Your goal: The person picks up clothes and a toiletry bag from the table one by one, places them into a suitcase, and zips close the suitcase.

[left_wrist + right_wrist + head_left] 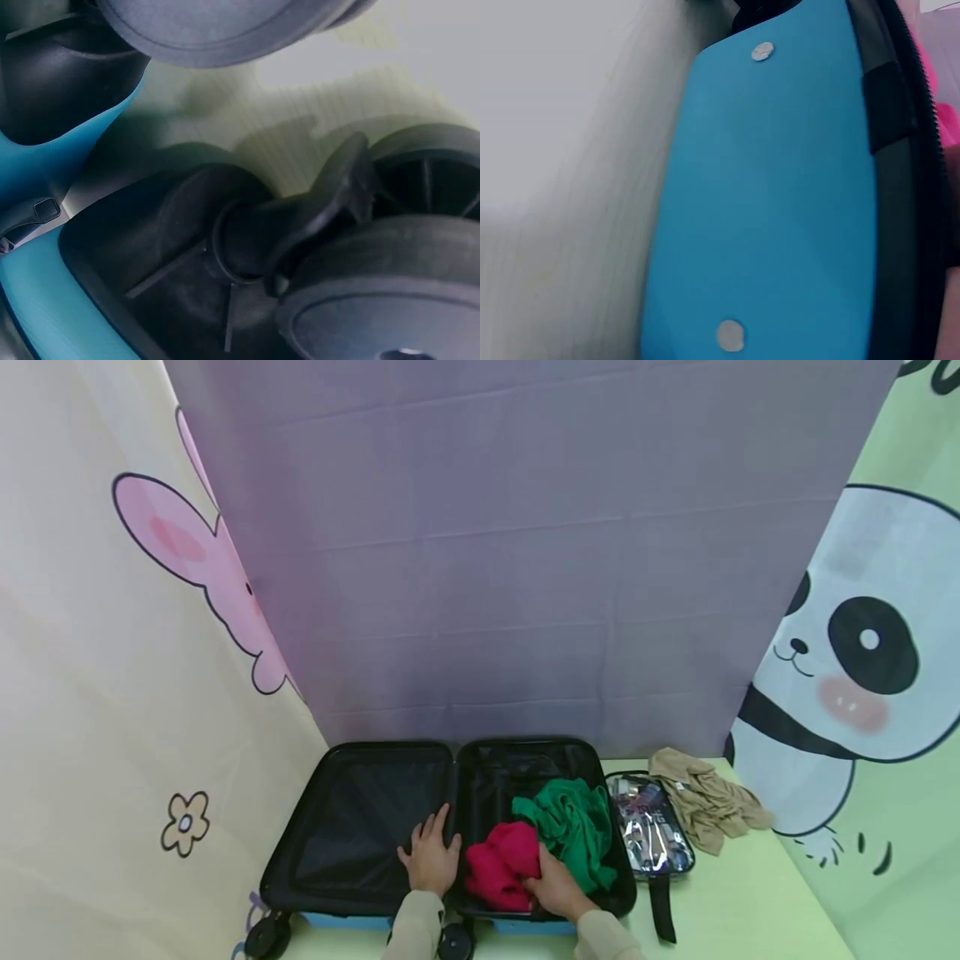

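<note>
An open suitcase with a black lining lies flat, its two halves side by side. My right hand grips a bunched red cloth at the near side of the right half, thumb and fingers on its right edge. Beside it in the same half lies a crumpled green cloth. My left hand, fingers spread and fairly straight, is over the inner edge of the left half. The left wrist view shows the suitcase's black wheels; the right wrist view shows its blue outer side and zip.
Right of the suitcase lies a clear-topped pouch with a black strap, small items inside. A crumpled beige cloth is beyond it. The pale table meets a grey curtain behind and printed sheets at both sides.
</note>
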Available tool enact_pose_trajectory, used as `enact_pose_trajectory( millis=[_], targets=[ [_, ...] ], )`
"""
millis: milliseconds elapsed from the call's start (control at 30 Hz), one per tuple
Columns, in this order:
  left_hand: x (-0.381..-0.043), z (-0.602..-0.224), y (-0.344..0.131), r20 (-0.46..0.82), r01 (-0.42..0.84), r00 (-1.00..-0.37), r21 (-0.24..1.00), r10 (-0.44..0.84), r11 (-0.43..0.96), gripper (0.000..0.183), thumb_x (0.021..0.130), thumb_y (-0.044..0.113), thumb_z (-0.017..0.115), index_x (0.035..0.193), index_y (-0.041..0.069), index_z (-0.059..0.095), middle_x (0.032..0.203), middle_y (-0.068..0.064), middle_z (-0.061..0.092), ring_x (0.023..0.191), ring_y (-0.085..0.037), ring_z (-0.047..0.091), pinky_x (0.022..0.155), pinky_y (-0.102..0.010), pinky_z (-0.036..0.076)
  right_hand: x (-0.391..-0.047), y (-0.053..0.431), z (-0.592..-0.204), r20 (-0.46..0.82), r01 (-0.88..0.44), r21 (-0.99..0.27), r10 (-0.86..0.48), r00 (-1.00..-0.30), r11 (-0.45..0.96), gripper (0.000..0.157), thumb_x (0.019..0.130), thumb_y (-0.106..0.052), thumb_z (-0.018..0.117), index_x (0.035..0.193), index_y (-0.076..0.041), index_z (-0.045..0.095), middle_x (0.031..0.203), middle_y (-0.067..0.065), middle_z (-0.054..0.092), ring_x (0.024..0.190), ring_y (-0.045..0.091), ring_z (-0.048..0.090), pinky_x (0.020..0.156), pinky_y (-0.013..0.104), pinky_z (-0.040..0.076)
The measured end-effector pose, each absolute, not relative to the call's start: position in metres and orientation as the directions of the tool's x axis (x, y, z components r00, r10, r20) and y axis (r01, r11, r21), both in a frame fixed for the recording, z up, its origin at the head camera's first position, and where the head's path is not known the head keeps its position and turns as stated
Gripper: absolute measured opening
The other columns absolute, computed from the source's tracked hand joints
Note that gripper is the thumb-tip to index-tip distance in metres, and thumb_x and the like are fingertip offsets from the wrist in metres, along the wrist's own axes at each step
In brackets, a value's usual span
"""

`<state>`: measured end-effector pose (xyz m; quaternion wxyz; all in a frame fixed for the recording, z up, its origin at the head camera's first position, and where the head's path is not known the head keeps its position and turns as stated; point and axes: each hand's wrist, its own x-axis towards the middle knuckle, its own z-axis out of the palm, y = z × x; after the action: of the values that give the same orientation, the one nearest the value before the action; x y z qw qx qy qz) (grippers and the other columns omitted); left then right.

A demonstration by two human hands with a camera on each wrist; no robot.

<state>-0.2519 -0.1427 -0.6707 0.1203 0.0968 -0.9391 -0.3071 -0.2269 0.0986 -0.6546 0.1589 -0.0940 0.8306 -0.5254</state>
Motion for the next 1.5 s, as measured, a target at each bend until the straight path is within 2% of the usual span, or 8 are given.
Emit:
enact_pose_trajectory(
  millis=[100, 300, 433, 567, 800, 1100, 1233, 1500],
  targets=[
    [-0.251, -0.671, -0.143, 0.169, -0.103, -0.953, 0.600, -0.252, 0.794, 0.059, 0.096, 0.033, 0.069, 0.151, 0.031, 0.050, 0.149, -0.011, 0.058, 0.140, -0.041, 0.045, 0.106, -0.086, 0.021, -0.229, 0.096, -0.658, -0.125, -0.010, -0.872, -0.242, -0.962, 0.490, 0.055, 0.094, -0.002, 0.067, 0.138, 0.005, 0.035, 0.096, 0.020, 0.069, 0.061, 0.019, 0.065, 0.057, 0.036, 0.055],
    [-0.250, -0.670, -0.144, 0.182, -0.097, -0.950, 0.601, -0.255, 0.793, 0.058, 0.096, 0.033, 0.070, 0.151, 0.031, 0.050, 0.148, -0.011, 0.058, 0.139, -0.041, 0.046, 0.106, -0.085, 0.022, -0.230, 0.088, -0.663, 0.046, -0.113, -0.760, -0.120, -0.992, 0.640, 0.062, 0.093, -0.008, 0.071, 0.140, -0.001, 0.031, 0.084, 0.020, 0.072, 0.068, 0.024, 0.068, 0.063, 0.041, 0.055],
    [-0.250, -0.670, -0.144, 0.186, -0.093, -0.950, 0.602, -0.252, 0.793, 0.058, 0.096, 0.033, 0.069, 0.151, 0.030, 0.050, 0.148, -0.011, 0.058, 0.139, -0.041, 0.046, 0.106, -0.086, 0.021, -0.229, 0.085, -0.667, 0.112, -0.167, -0.703, -0.124, -0.986, 0.692, 0.050, 0.095, -0.007, 0.068, 0.136, -0.005, 0.040, 0.106, 0.023, 0.072, 0.089, 0.030, 0.072, 0.077, 0.048, 0.058],
    [-0.250, -0.671, -0.144, 0.182, -0.093, -0.951, 0.606, -0.251, 0.790, 0.058, 0.096, 0.032, 0.069, 0.151, 0.030, 0.050, 0.148, -0.011, 0.058, 0.139, -0.042, 0.046, 0.106, -0.086, 0.021, -0.230, 0.085, -0.670, 0.086, -0.163, -0.667, -0.142, -0.986, 0.727, 0.039, 0.098, -0.009, 0.066, 0.133, -0.009, 0.050, 0.123, 0.021, 0.067, 0.108, 0.037, 0.068, 0.090, 0.056, 0.056],
    [-0.250, -0.672, -0.144, 0.179, -0.095, -0.950, 0.617, -0.257, 0.781, 0.058, 0.096, 0.032, 0.069, 0.151, 0.031, 0.050, 0.149, -0.011, 0.058, 0.140, -0.042, 0.045, 0.107, -0.085, 0.019, -0.228, 0.085, -0.667, 0.051, -0.189, -0.644, -0.206, -0.977, 0.741, 0.036, 0.101, -0.015, 0.061, 0.137, -0.010, 0.060, 0.114, 0.019, 0.064, 0.100, 0.039, 0.068, 0.086, 0.058, 0.056],
    [-0.251, -0.673, -0.144, 0.175, -0.101, -0.949, 0.616, -0.261, 0.781, 0.058, 0.096, 0.033, 0.069, 0.151, 0.032, 0.050, 0.149, -0.010, 0.058, 0.141, -0.041, 0.045, 0.107, -0.085, 0.020, -0.228, 0.085, -0.667, -0.023, -0.168, -0.665, -0.245, -0.969, 0.727, 0.049, 0.104, -0.036, 0.057, 0.146, -0.011, 0.056, 0.118, 0.018, 0.059, 0.104, 0.039, 0.066, 0.090, 0.059, 0.053],
    [-0.251, -0.673, -0.143, 0.181, -0.100, -0.946, 0.623, -0.268, 0.776, 0.058, 0.096, 0.032, 0.070, 0.151, 0.032, 0.051, 0.148, -0.011, 0.058, 0.140, -0.042, 0.045, 0.107, -0.085, 0.020, -0.227, 0.085, -0.667, -0.005, -0.160, -0.651, -0.215, -0.977, 0.742, 0.049, 0.103, -0.035, 0.059, 0.146, -0.011, 0.056, 0.116, 0.018, 0.058, 0.100, 0.036, 0.066, 0.088, 0.057, 0.054],
    [-0.253, -0.673, -0.144, 0.171, -0.108, -0.947, 0.624, -0.270, 0.774, 0.058, 0.095, 0.033, 0.070, 0.150, 0.033, 0.051, 0.148, -0.010, 0.059, 0.140, -0.040, 0.045, 0.108, -0.085, 0.020, -0.225, 0.085, -0.661, 0.057, -0.105, -0.677, -0.090, -0.994, 0.728, 0.041, 0.102, -0.033, 0.062, 0.138, -0.015, 0.062, 0.112, 0.009, 0.050, 0.083, 0.019, 0.060, 0.078, 0.044, 0.054]
  ],
)
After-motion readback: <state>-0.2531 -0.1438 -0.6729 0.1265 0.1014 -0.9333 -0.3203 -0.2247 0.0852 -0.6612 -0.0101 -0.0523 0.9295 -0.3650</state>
